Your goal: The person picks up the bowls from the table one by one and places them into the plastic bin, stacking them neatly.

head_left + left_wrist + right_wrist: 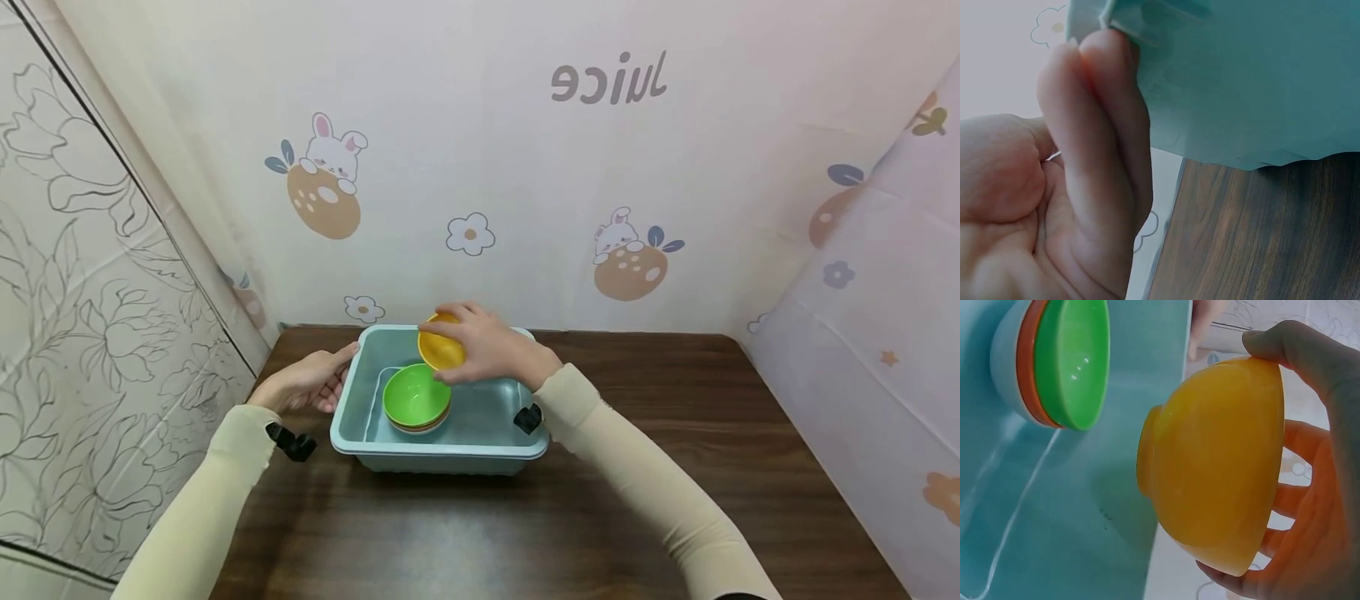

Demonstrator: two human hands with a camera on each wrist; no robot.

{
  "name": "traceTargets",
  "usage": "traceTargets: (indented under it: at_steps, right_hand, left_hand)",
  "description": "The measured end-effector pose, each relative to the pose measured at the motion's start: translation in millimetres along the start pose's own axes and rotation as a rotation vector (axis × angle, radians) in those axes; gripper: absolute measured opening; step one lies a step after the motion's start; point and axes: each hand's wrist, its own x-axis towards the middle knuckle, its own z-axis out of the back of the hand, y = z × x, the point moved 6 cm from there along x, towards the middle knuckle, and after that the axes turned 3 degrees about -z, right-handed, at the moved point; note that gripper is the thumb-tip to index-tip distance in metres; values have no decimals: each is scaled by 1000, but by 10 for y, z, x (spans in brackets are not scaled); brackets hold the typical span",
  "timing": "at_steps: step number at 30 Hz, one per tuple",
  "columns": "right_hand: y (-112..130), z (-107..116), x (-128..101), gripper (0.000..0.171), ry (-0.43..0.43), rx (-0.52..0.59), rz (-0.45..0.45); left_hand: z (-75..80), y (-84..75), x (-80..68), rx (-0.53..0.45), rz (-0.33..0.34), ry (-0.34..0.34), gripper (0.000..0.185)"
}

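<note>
My right hand grips a yellow bowl by its rim, holding it tilted above a light blue plastic basin. In the right wrist view the bowl's foot points toward the basin's inside, thumb at one side of the rim and fingers along the other. A green bowl sits in the basin, nested on an orange bowl and a whitish one. At the basin's left side, my left hand holds the rim, fingertips under its edge.
The basin stands on a dark brown wooden table, near the back edge. A white patterned curtain hangs behind, with a patterned panel at the left and another sheet at the right.
</note>
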Motion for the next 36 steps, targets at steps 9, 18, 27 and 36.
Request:
traceTargets:
  at_steps: [9,18,27,36]
  right_hand:
    - [127,-174,91,70,62,9,43]
    - [252,-340,194,71,114,-15,77]
    - [263,-520,278,77,201,-15,73]
    - [303,-686,329,80,249,-28,89]
  left_hand:
    - [-6,1,-1,6,7,0,71]
    - [0,-13,-19,20,7,-12,71]
    - [4,-26,16,13,-12,-12,71]
    - [31,-4,19,26,3,-17,71]
